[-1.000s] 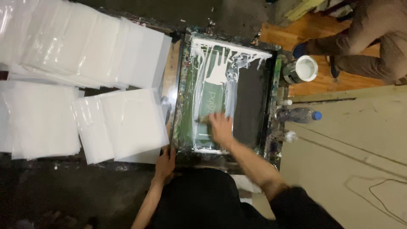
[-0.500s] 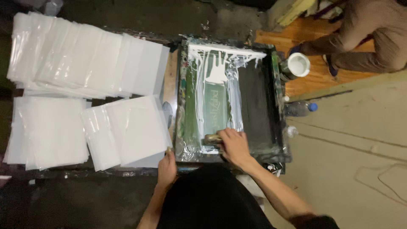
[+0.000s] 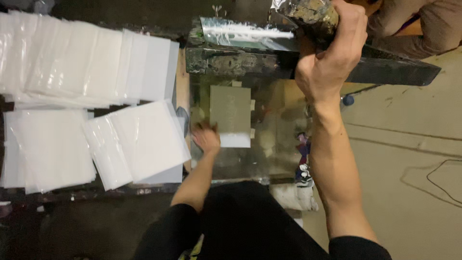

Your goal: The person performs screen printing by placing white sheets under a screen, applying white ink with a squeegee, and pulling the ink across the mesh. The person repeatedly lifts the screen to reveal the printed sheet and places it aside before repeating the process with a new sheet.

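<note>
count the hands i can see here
2, both the person's own. The left hand rests at the edge of the grey sheet on the printing bed. The right hand grips the raised screen frame. The co-worker at top right shows no hands.

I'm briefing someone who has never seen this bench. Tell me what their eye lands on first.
First, the right hand at the top, gripping the paint-crusted edge of the dark screen frame, which is tilted up off the bed. Under it, in the middle, the left hand touches a grey-and-white sheet lying on the shiny printing bed. To the left, overlapping stacks of white sheets cover the table.
</note>
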